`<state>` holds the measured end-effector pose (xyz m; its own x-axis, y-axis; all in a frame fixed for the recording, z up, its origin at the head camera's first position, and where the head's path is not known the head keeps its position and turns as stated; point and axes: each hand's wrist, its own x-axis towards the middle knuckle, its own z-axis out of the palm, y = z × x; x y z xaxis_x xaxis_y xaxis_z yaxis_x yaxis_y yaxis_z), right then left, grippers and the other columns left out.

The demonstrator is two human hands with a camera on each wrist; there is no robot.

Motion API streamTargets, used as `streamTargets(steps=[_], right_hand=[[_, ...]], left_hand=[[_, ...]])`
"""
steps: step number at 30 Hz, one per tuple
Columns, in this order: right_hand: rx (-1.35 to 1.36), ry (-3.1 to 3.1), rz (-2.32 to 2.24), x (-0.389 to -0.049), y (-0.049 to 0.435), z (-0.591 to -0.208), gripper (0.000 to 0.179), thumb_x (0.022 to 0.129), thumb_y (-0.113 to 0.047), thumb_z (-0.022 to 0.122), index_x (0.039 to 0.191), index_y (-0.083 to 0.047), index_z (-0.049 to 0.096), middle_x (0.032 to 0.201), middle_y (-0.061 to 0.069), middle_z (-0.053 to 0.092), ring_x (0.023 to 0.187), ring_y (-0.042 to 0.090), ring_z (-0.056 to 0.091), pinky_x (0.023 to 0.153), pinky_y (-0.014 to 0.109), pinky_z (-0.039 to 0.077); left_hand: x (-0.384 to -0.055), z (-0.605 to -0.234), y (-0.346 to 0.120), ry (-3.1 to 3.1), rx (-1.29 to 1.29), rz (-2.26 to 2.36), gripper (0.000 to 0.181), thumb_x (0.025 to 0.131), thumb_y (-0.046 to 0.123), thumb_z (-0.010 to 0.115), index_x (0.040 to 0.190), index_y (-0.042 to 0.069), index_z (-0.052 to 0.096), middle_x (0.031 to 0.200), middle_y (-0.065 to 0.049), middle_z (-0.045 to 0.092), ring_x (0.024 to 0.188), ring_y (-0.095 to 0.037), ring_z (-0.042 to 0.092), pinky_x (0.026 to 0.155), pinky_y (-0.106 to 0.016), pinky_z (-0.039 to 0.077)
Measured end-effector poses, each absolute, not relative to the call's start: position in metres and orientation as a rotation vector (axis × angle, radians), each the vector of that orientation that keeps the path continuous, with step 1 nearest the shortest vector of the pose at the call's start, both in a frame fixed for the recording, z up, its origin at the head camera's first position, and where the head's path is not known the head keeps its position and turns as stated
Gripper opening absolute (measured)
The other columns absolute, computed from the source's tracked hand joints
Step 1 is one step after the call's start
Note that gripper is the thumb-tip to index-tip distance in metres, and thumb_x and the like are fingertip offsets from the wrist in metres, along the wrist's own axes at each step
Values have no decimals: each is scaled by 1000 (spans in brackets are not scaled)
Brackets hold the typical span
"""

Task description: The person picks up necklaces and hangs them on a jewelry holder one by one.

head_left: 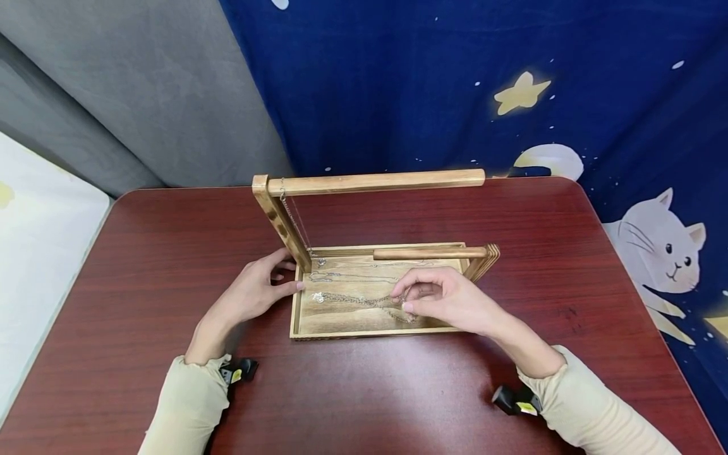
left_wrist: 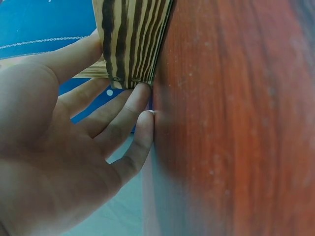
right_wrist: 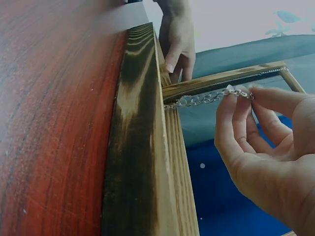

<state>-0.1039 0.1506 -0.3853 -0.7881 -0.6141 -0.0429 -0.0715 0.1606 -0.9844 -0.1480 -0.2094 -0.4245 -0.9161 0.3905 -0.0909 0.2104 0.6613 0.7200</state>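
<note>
A wooden jewelry stand has a low tray [head_left: 341, 323] at its base, with chain necklaces lying along it. My left hand [head_left: 257, 291] holds the tray's left end, thumb over the rim and fingers against the outside near the upright post [head_left: 283, 224]. In the left wrist view, the fingertips meet the striped end wall [left_wrist: 130, 42]. My right hand [head_left: 446, 297] is over the tray's right half, pinching a silver chain necklace [right_wrist: 209, 98] between thumb and fingers. The necklace stretches leftward along the tray to a pale pendant [head_left: 318, 297].
A long wooden bar [head_left: 375, 182] juts right from the post's top, with a thin chain [head_left: 292, 218] hanging at its left end. A shorter, lower bar [head_left: 426, 253] extends left from the right side. The stand sits on a reddish-brown table [head_left: 364, 392], before curtains.
</note>
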Motion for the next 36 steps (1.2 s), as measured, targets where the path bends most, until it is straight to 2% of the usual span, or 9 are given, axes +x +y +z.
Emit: streamTargets(steps=[4, 6, 10, 18, 22, 26, 32, 36], right_hand=[[-723, 1952, -1674, -104, 151, -385, 22, 92, -1, 68, 114, -3, 69, 108, 12, 68, 80, 34, 65, 69, 32, 56], [-747, 1934, -1683, -103, 151, -385, 23, 92, -1, 68, 115, -2, 68, 109, 11, 68, 81, 30, 65, 69, 30, 55], [-779, 1908, -1723, -102, 150, -382, 24, 92, 2, 68, 116, 2, 67, 111, 16, 67, 85, 21, 65, 71, 27, 55], [-765, 1940, -1777, -100, 149, -374, 16, 92, 2, 67, 108, 3, 70, 108, 17, 68, 89, 19, 65, 72, 29, 56], [-704, 1954, -1775, -98, 150, -370, 16, 92, 0, 68, 108, 3, 70, 110, 19, 67, 94, 20, 65, 72, 31, 57], [-665, 1945, -1775, -98, 151, -368, 18, 91, -1, 70, 109, -2, 71, 111, 15, 69, 97, 20, 66, 74, 32, 57], [-703, 1838, -1874, -97, 151, -368, 21, 90, 6, 68, 111, 3, 69, 111, 26, 66, 99, 27, 68, 83, 30, 56], [-722, 1887, -1949, -95, 152, -367, 17, 88, 8, 68, 104, 4, 70, 107, 18, 68, 102, 23, 65, 83, 27, 55]], left_hand=[[-148, -425, -210, 2645, 490, 1102, 50, 91, 22, 75, 136, 14, 53, 119, -11, 67, 109, -28, 64, 92, -47, 51], [-148, -425, -210, 2647, 489, 1106, 50, 92, 23, 74, 136, 13, 53, 120, -12, 67, 108, -29, 64, 92, -47, 51], [-148, -426, -210, 2644, 491, 1115, 51, 92, 24, 74, 138, 12, 53, 120, -13, 67, 109, -30, 63, 93, -48, 51], [-148, -425, -210, 2648, 489, 1111, 52, 92, 23, 74, 138, 11, 52, 120, -13, 67, 108, -31, 64, 92, -48, 51], [-148, -426, -210, 2646, 489, 1109, 52, 92, 23, 74, 138, 11, 52, 120, -14, 67, 109, -31, 64, 92, -48, 51], [-148, -425, -210, 2645, 491, 1109, 52, 92, 25, 74, 138, 12, 52, 120, -13, 67, 109, -31, 64, 92, -48, 51], [-148, -425, -210, 2638, 482, 1108, 53, 92, 23, 74, 139, 10, 51, 121, -15, 66, 108, -31, 64, 91, -47, 52], [-148, -425, -209, 2633, 475, 1113, 54, 92, 21, 74, 139, 9, 51, 122, -16, 65, 105, -31, 65, 90, -46, 53]])
